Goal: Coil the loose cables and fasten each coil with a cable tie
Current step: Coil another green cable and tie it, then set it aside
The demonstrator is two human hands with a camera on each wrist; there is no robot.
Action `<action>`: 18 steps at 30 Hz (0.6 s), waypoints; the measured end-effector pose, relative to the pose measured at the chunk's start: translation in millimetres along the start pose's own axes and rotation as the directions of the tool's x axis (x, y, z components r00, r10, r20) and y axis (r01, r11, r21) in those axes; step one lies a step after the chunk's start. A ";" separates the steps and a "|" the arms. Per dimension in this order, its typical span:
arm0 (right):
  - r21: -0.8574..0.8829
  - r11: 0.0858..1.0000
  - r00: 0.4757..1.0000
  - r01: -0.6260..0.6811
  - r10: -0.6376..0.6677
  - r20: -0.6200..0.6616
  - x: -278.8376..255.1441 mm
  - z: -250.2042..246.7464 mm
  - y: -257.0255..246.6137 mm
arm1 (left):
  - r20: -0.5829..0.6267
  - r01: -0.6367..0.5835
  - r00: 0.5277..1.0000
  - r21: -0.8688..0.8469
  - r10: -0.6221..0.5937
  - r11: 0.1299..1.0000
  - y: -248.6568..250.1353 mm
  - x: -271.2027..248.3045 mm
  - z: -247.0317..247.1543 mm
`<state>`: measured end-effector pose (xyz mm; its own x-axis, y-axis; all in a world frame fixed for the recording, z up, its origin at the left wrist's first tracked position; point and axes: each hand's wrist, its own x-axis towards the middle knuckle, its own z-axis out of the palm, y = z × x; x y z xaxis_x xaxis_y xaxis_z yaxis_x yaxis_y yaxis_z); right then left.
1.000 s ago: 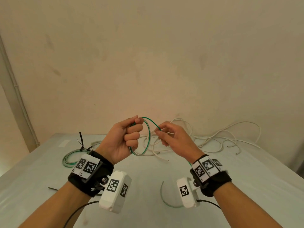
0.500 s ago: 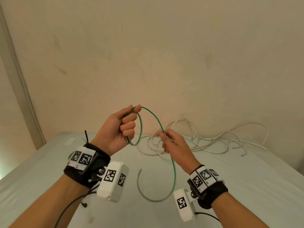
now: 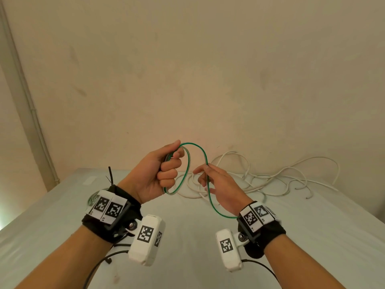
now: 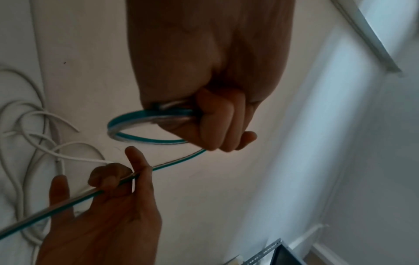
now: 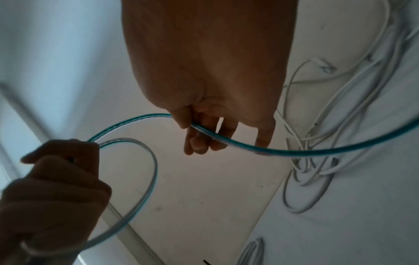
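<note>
Two hands up over the desk (image 3: 312,236): left hand (image 3: 154,174), right hand (image 3: 220,186). One green cable (image 3: 188,163) runs between them. One tangle of white cable (image 3: 260,180) on the desk; number of separate cables in it not countable. One coiled bundle (image 3: 92,200) behind the left wrist, mostly hidden. One black cable tie (image 3: 111,175) sticks up beside it.

Head cam looks forward and down over the table (image 3: 312,236) toward the 12 o'clock wall (image 3: 208,69). Both wrist cams sit super close, sharing the green cable (image 4: 145,116).
</note>
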<state>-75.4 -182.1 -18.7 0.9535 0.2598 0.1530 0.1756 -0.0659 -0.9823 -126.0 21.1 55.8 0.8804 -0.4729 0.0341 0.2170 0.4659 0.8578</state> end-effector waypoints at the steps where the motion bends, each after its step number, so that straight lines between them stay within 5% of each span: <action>1: 0.004 1.000 1.000 -0.027 0.027 0.014 0.5 1.1 -1.1 | -0.011 -0.005 1.000 0.027 0.005 1.000 -1.0 -0.3 1.3; 6: -0.406 0.914 1.000 0.024 -0.017 0.022 0.7 5.5 -4.8 | -0.029 -0.119 0.992 0.094 0.122 0.988 -10.5 3.0 4.1; 14: -0.146 0.985 0.972 -0.094 0.122 0.199 -21.7 34.1 -21.9 | -0.118 -0.347 0.928 0.077 0.354 0.935 -21.6 21.6 11.9; 18: -0.315 0.949 0.955 0.012 0.082 0.284 -30.1 35.6 -22.5 | -0.121 -0.427 0.880 0.220 0.459 0.877 -20.9 26.3 10.7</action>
<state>-116.8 -154.2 -5.0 0.8559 0.5160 0.0349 0.2556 -0.3632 -0.8960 -111.9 -9.1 44.3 0.9255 -0.1124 0.3617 -0.2781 0.4464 0.8505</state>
